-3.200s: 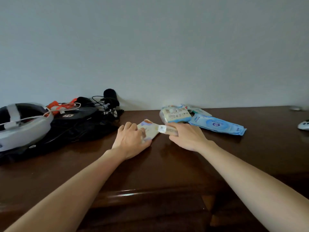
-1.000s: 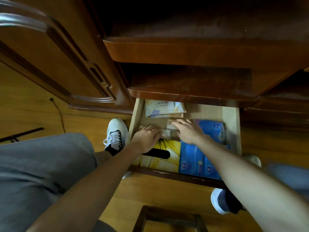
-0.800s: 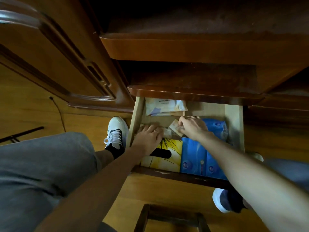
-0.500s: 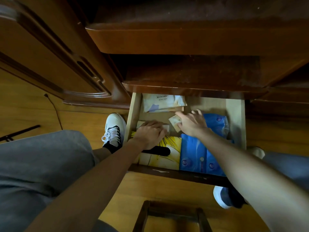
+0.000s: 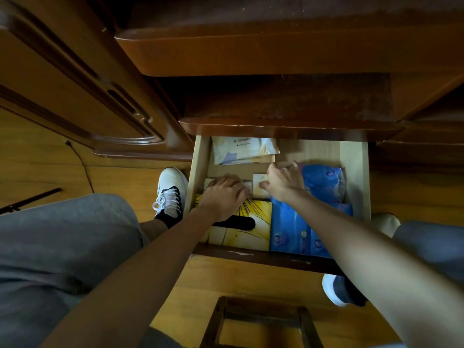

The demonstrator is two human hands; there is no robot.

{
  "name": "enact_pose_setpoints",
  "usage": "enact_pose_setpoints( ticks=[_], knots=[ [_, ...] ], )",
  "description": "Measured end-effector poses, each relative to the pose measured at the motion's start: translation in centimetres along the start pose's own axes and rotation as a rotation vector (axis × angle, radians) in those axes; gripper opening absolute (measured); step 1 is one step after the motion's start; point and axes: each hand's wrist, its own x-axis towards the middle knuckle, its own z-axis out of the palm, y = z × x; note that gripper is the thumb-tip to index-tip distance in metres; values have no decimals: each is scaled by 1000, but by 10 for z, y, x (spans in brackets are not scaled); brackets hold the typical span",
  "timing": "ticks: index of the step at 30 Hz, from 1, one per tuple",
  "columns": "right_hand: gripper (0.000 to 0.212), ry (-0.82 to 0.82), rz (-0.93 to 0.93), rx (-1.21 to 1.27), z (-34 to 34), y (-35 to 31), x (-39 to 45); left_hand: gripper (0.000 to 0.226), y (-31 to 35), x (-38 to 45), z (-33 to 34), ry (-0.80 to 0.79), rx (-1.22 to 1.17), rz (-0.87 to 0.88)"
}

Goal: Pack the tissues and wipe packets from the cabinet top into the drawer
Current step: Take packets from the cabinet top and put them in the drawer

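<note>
Small tissue packets were pressed into the open drawer (image 5: pixel 354 172): one (image 5: pixel 247 184) lay under the curled left hand (image 5: pixel 224 194), another (image 5: pixel 259 189) was touched by the spread right hand (image 5: pixel 283 183).

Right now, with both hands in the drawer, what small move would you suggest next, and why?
Probably let go and lift both hands out: the left hand and right hand each rest on a small packet already lying flat on the drawer floor.
</note>
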Motion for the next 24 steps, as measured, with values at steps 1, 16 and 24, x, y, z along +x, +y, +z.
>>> enact_pose_setpoints(
  ticks=[1,16,24],
  knots=[
    [53,-9,-5,13,0,1,1,46,0,0,0,1,-10,-15],
    [58,-59,-144,133,-4,4,-4,60,-6,24,-4,-253,-21,-88],
    [56,-84,-192,168,-13,6,-17,59,-4,11,-17,-183,-92,-109]
  ],
)
